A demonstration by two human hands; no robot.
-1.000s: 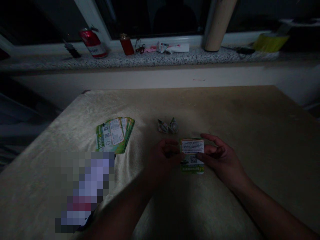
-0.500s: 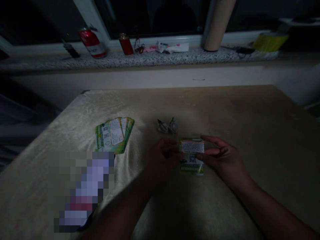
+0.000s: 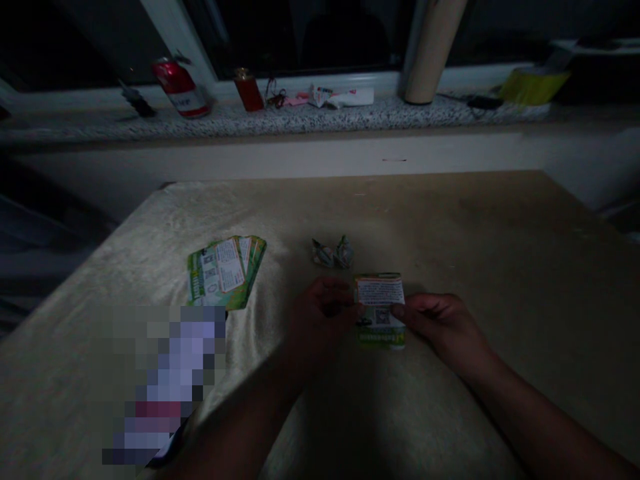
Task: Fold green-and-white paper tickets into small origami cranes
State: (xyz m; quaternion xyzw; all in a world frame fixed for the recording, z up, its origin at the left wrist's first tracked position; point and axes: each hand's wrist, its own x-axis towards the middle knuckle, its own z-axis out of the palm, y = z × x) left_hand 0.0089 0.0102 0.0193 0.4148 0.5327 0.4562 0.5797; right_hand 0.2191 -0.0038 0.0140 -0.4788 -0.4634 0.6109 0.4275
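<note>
A green and white printed packet, with a text panel and a square code, is held by its two side edges over the table. My left hand pinches its left edge between thumb and fingers. On the right edge, my right hand grips it the same way, its fingers curled behind. Just beyond my left hand lie two small crumpled or folded pieces of similar green and white wrapping. A fanned stack of several matching packets rests to the left.
A blurred-out, lit, phone-like object lies on the cloth-covered table at the near left. On the speckled windowsill behind stand a red can, a red bottle, a white tube, a tan cylinder and a yellow object.
The fingers of my right hand have drawn in and curled behind the packet's right edge; before, the index finger reached along its top corner. The whole view has shifted slightly.
</note>
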